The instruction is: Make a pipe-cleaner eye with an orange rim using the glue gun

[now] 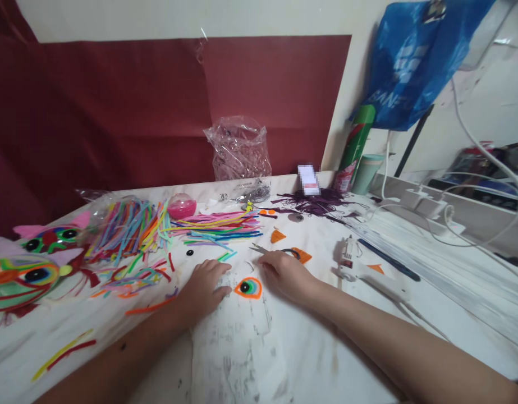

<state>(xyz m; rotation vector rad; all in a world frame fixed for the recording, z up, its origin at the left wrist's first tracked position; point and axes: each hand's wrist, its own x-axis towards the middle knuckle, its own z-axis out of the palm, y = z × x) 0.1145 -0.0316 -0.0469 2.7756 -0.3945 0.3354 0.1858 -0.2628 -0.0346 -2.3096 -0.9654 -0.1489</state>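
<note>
My left hand [206, 285] rests on the table with fingers apart, at the upper edge of a marked white sheet [229, 342]. Between my hands lies an eye-shaped piece [248, 288] with an orange outline, blue and green rings and a black centre. My right hand [284, 274] is closed, its fingers curled downward; their tips and anything in them are hidden. Scissors [259, 248] show right behind that hand, blades pointing left, their middle covered by it. Their dark handle lies over an orange piece [304, 256]. Short green and blue strips [227, 256] lie beyond my left fingers.
Colourful pipe cleaners [220, 227] spread across the back left. Decorated round faces [27, 275] stand at far left. A glue gun [347, 258] with its cord lies right of my right hand, near a dark blue stick [389, 260]. Purple strands [321, 202] lie behind.
</note>
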